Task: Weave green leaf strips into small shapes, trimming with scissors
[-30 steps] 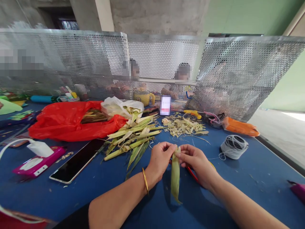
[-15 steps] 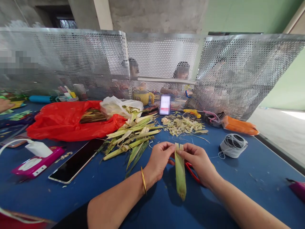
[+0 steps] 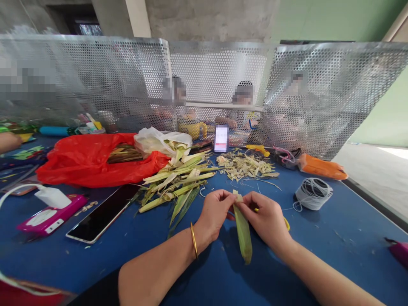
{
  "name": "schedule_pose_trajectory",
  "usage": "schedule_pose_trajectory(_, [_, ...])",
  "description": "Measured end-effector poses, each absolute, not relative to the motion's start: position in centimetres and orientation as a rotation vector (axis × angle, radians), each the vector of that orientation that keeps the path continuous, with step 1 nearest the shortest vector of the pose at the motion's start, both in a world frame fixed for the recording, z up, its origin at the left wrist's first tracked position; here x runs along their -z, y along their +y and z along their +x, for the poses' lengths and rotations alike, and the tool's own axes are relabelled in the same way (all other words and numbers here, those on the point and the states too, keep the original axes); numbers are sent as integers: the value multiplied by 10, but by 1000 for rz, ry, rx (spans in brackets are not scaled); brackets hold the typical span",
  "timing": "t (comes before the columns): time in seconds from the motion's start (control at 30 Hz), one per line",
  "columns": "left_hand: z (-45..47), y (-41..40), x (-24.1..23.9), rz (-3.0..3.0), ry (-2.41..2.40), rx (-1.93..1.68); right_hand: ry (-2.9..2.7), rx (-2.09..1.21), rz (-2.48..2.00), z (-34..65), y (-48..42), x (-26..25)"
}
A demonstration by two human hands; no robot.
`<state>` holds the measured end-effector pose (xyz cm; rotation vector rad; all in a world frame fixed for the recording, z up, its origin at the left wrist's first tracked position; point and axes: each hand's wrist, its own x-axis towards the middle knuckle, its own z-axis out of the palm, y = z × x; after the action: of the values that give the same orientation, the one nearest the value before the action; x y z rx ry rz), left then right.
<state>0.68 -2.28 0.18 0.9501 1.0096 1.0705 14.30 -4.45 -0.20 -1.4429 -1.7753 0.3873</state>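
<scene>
Both my hands pinch the top end of one green leaf strip (image 3: 243, 231), which hangs down toward the blue table (image 3: 334, 238). My left hand (image 3: 214, 212), with a gold bangle on the wrist, grips the strip's upper left edge. My right hand (image 3: 265, 219) grips the upper right edge with closed fingers. A yellow and red object (image 3: 286, 222) lies under my right hand, mostly hidden. A pile of green and pale leaf strips (image 3: 177, 180) lies just beyond my left hand.
A red plastic bag (image 3: 86, 161) and a white bag (image 3: 159, 142) hold more leaves. Dry leaf scraps (image 3: 247, 165), a spool of white thread (image 3: 313, 193), a black phone (image 3: 102, 214), a pink device (image 3: 47, 216) and an orange pouch (image 3: 321, 169) lie around. Perforated metal screens (image 3: 216, 80) fence the table; people sit behind.
The leaf strip has swung slightly, its lower tip now pointing more to the right. My hands stay pinched at its top end and have shifted very little.
</scene>
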Motion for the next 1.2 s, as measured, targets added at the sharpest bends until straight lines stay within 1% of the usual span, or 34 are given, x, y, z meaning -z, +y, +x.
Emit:
schedule_pose_trajectory(0.1, [7,-22,-2,970,1011,-1100,-1965,-19,-1296,144,-48,0])
schedule_pose_trajectory(0.2, [6,-21,-2,966,1026,-1125,-2059,95,-1151,145,-51,-2])
schedule_pose_trajectory(0.3, [6,-19,-1,940,1035,-1142,-2037,-74,-1076,144,-51,-4])
schedule_pose_trajectory(0.5, [4,-18,0,953,1062,-1188,-1590,-936,-1257,138,-41,0])
schedule_pose_trajectory(0.57, [4,-17,1,953,1056,-1199,-1532,-1076,-1269,138,-38,4])
schedule_pose_trajectory(0.63, [4,-17,2,950,1035,-1185,-1511,-1053,-1289,139,-37,6])
schedule_pose_trajectory(0.8, [4,-19,0,973,1008,-1079,-1557,-808,-1364,141,-40,7])
schedule_pose_trajectory(0.9, [4,-19,0,955,1027,-1107,-1687,-551,-1348,141,-45,3])
schedule_pose_trajectory(1.0, [3,-15,4,926,1037,-1138,-1823,-335,-1212,140,-53,-3])
schedule_pose_trajectory(1.07, [2,-11,7,896,1058,-1164,-1831,-371,-1152,139,-57,-9])
schedule_pose_trajectory(1.1, [2,-9,8,878,1071,-1180,-1800,-458,-1142,139,-58,-12])
schedule_pose_trajectory(1.2, [-1,-2,9,813,1101,-1230,-1615,-902,-1094,139,-60,-25])
